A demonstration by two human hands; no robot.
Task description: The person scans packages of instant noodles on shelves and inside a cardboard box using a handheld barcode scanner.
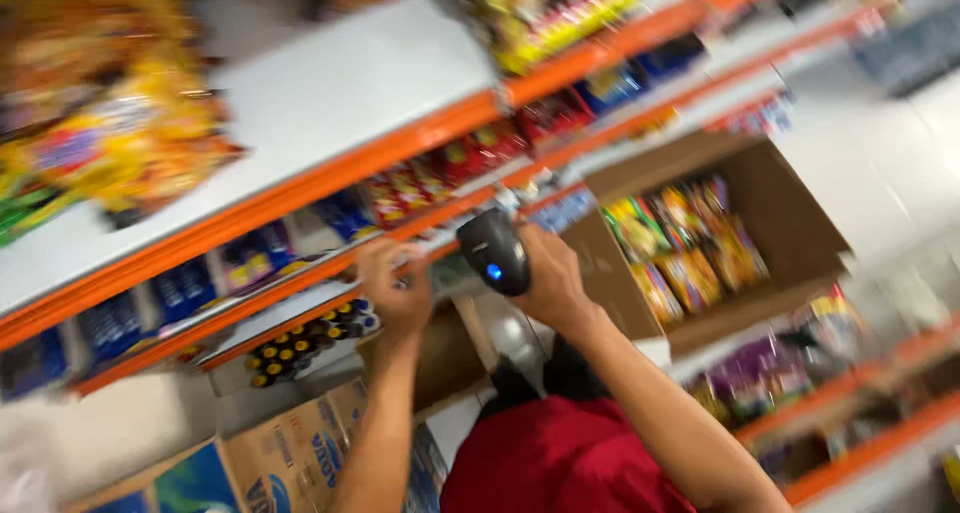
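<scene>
My right hand [553,279] is raised to the shelves and grips a black handheld scanner [492,250] with a small blue light on its back. The scanner's head points at the orange shelf edge [300,198]. My left hand [396,291] is just left of it, with its fingers curled against a lower orange shelf edge. Motion blur hides whether that hand holds anything. Both forearms rise from the bottom of the view, above a red garment [560,463].
An open cardboard box [800,223] with several colourful snack packets sits tilted to the right. Yellow snack bags [130,143] lie on the top shelf. Small dark bottles with yellow caps [300,348] fill a lower shelf. Printed cartons [290,453] stand bottom left.
</scene>
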